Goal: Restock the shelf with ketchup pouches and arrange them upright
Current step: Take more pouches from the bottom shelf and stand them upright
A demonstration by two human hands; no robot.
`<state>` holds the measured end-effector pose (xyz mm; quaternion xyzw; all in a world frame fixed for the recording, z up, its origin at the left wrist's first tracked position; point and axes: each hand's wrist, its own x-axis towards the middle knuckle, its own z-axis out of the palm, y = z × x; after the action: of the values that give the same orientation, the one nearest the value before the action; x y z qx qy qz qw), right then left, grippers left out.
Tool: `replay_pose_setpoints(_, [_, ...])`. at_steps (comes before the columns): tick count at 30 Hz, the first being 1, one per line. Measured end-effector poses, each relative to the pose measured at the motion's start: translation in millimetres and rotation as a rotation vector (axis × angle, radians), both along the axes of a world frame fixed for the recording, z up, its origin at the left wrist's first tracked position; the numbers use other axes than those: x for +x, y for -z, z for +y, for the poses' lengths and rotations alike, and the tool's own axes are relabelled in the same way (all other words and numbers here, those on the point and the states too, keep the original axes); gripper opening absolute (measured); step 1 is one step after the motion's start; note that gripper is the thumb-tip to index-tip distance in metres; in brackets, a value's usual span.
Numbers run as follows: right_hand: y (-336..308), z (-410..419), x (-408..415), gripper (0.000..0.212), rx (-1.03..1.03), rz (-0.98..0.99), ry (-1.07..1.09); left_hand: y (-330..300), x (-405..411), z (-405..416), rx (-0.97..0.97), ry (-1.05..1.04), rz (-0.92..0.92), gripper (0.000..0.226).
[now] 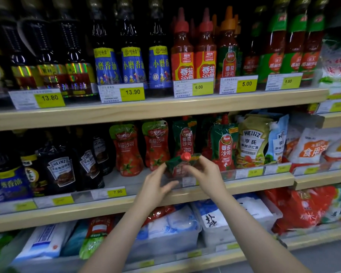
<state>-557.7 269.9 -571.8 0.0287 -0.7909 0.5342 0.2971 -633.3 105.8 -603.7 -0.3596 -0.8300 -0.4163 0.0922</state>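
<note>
Green crinkly ketchup pouch, red-capped, between left hand and right hand

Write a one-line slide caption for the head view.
Both hands, left hand and right hand, hold a green ketchup pouch at the middle shelf, before upright pouches.

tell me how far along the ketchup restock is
Done: several ketchup pouches already stand upright on the middle shelf. In hand: both the left hand and right hand hold a green pouch at the shelf front. Left: standing it up.
</note>
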Motion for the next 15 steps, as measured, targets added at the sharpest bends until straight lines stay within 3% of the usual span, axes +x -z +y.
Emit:
replay_pose_setpoints(3, [-5, 0, -5, 0.015, 0.007, -0.028, -0.012, -1, -9, 12, 0.141, -0.026, 0.063, 0.027])
replay_pose_setpoints(7, [1, 13, 6, 0.027, -0.022, -0.034, 0.011, 4, -15, 13, 0.149, -0.044, 0.109, 0.024])
replay_pose_setpoints(12, [30, 64, 41, 0.025, 0.231, 0.063, 0.457, 7, -17, 20, 0.105, -0.107, 0.153, 0.013])
replay_pose_setpoints(15, [36, 93, 44, 0.031, 0.314, -0.062, 0.591, -2, -19, 40, 0.056, -0.13, 0.101, 0.03])
